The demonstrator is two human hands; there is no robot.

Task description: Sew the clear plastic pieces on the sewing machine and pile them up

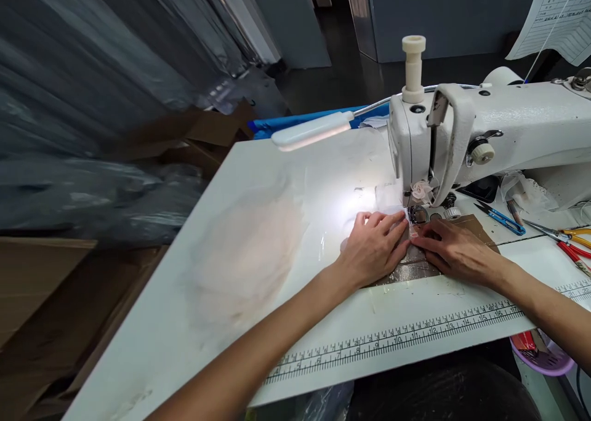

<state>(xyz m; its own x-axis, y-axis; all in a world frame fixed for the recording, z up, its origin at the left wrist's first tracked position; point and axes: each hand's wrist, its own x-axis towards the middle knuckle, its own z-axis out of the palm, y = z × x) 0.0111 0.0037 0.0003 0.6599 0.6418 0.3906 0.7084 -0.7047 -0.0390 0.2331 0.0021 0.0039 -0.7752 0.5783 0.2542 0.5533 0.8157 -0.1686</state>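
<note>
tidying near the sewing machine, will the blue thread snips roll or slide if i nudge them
The blue thread snips would probably slide rather than roll, as they lie flat on the smooth-looking white table. They look slim, so likely light to lift. The dark, narrow blades seem stiff, not floppy.

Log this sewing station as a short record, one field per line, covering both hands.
left hand: laid down beside the needle area, fingers extended
right hand: over the brown sheet, fingers bent; grip unclear
surface: white worktop, ruled scale along its near edge
machine: white sewing machine, beyond the hands
light: white lamp, left of the machine head
tools: blue snips right of the right hand; yellow-handled tool farther right
below worktop: purple basket, partly visible
</note>
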